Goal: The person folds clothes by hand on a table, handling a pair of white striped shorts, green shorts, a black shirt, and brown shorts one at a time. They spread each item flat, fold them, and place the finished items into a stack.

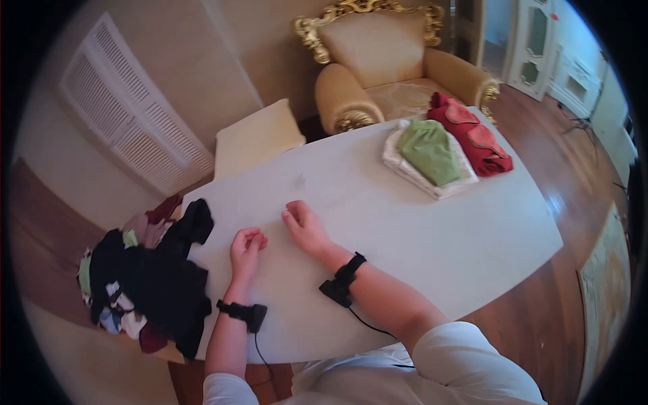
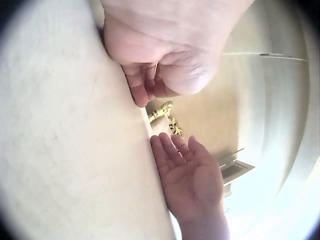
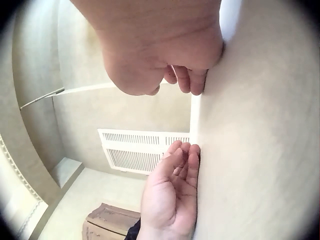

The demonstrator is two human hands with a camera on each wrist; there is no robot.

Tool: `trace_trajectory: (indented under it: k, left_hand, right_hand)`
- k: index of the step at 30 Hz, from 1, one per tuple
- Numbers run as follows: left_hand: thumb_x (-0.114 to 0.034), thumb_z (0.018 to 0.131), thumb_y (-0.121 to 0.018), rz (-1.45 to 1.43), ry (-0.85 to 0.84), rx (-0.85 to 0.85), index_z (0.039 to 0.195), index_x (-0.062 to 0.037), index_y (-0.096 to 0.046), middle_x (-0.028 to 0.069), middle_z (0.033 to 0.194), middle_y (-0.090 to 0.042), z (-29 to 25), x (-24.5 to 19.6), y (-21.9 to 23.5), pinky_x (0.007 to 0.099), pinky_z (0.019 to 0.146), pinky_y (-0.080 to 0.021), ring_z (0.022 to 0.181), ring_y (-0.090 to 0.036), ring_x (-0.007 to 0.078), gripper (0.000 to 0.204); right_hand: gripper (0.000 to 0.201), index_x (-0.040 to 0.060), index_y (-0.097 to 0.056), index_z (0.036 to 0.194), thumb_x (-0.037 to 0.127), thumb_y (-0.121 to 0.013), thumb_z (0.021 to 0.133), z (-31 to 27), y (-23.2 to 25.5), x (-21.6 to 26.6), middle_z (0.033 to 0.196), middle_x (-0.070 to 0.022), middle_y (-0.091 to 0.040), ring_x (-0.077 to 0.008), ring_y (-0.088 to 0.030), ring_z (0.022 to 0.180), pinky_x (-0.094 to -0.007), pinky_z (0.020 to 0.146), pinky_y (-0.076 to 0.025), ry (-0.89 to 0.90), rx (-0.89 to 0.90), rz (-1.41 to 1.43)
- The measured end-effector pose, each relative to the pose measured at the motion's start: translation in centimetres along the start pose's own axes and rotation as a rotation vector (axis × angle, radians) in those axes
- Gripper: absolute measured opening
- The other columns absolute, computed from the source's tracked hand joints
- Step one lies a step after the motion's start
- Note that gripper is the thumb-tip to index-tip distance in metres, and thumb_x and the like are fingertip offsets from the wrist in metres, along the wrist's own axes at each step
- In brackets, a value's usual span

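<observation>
On the white table (image 1: 405, 250), my left hand (image 1: 247, 253) rests on its edge, fingers loosely curled and holding nothing. My right hand (image 1: 307, 228) lies a short way to its right, also without anything in it. Each wrist view shows the two hands facing each other with a gap between them, the little-finger sides down at the tabletop. Nearest the left hand is a heap of dark clothes (image 1: 152, 283) at the table's left end. At the far right, a folded green garment (image 1: 432, 155) lies on a folded white one (image 1: 403, 167).
A folded red garment (image 1: 496, 160) sits beside the white one near the far right edge. Behind the table stand a gold armchair (image 1: 371, 50) and a cream stool (image 1: 256, 135). Thin black cables (image 1: 368, 325) run from the wrist cameras.
</observation>
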State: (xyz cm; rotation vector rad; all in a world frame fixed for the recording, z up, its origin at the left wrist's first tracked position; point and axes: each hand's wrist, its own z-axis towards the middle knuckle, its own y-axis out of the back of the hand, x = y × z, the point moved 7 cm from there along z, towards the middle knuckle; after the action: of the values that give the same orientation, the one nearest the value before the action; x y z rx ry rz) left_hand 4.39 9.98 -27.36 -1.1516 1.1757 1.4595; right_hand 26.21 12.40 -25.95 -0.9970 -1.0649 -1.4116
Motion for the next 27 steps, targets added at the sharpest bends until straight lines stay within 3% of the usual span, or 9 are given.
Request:
trace_trajectory:
  k: [2, 4, 6, 9, 17, 23, 27]
  left_hand:
    - [-0.004, 0.105, -0.061, 0.074, -0.059, -0.020, 0.116, -0.0019, -0.063, 0.0062, 0.098, -0.070, 0.1, 0.4, -0.2, 0.0275, 0.079, -0.058, 0.087, -0.068, 0.0138, 0.011]
    - [-0.003, 0.105, -0.060, 0.125, -0.092, -0.026, 0.116, -0.0020, -0.063, 0.0066, 0.096, -0.070, 0.3, 1.3, 0.2, 0.0294, 0.078, -0.058, 0.088, -0.068, 0.0146, 0.012]
    - [-0.003, 0.104, -0.061, 0.126, -0.103, -0.072, 0.115, -0.0024, -0.063, 0.0051, 0.095, -0.069, -0.2, 0.8, 0.4, 0.0291, 0.079, -0.057, 0.086, -0.067, 0.0135, 0.011]
    - [-0.007, 0.105, -0.062, 0.145, -0.084, -0.122, 0.116, -0.0026, -0.062, 0.0046, 0.098, -0.069, -1.4, 0.0, 0.5, 0.0287, 0.082, -0.056, 0.088, -0.067, 0.0123, 0.012]
    - [-0.010, 0.104, -0.064, 0.253, -0.015, -0.148, 0.117, -0.0027, -0.063, 0.0050, 0.105, -0.071, -3.6, -0.6, 1.6, 0.0296, 0.088, -0.055, 0.096, -0.069, 0.0128, 0.014]
    - [-0.009, 0.095, -0.071, 0.535, -0.077, -0.202, 0.114, -0.0029, -0.067, 0.0096, 0.106, -0.073, -4.0, -1.6, 8.7, 0.0329, 0.085, -0.057, 0.093, -0.070, 0.0168, 0.021]
    - [-0.006, 0.092, -0.073, 0.644, -0.180, -0.427, 0.110, -0.0034, -0.070, 0.0115, 0.104, -0.072, -5.8, -3.6, 15.9, 0.0340, 0.086, -0.057, 0.094, -0.070, 0.0203, 0.018]
  right_hand:
    - [0.036, -0.0012, -0.062, 0.126, 0.028, -0.063, 0.105, 0.4, -0.3, -0.9, 0.111, -0.0220, -0.073, -0.0308, -0.071, 0.103, -0.0410, 0.092, -0.056, 0.091, 0.004, -0.110]
    - [0.032, -0.0040, -0.064, 0.119, 0.023, -0.061, 0.103, 0.8, -1.0, -1.1, 0.113, -0.0298, -0.070, -0.0452, -0.067, 0.110, -0.0507, 0.095, -0.054, 0.093, 0.049, -0.002]
    - [0.029, -0.0038, -0.066, 0.114, 0.021, -0.063, 0.100, 0.8, -1.2, -0.6, 0.109, -0.0281, -0.070, -0.0455, -0.067, 0.106, -0.0514, 0.094, -0.053, 0.146, 0.088, -0.062]
    - [0.023, -0.0026, -0.067, 0.112, 0.016, -0.070, 0.098, 1.2, -1.2, -0.9, 0.103, -0.0185, -0.071, -0.0274, -0.070, 0.090, -0.0379, 0.083, -0.057, 0.063, 0.117, -0.006]
    - [0.021, -0.0029, -0.068, 0.108, 0.012, -0.070, 0.094, 0.8, -0.7, -0.1, 0.102, -0.0176, -0.068, -0.0289, -0.069, 0.089, -0.0383, 0.082, -0.057, 0.131, 0.123, -0.036]
    - [0.019, -0.0023, -0.069, 0.106, 0.010, -0.069, 0.091, 1.0, -0.4, -0.1, 0.101, -0.0190, -0.067, -0.0319, -0.069, 0.089, -0.0404, 0.082, -0.056, 0.150, 0.123, -0.052]
    - [0.020, -0.0018, -0.069, 0.106, 0.010, -0.069, 0.090, 1.0, -0.3, 0.0, 0.101, -0.0196, -0.068, -0.0329, -0.069, 0.089, -0.0409, 0.083, -0.056, 0.158, 0.123, -0.042]
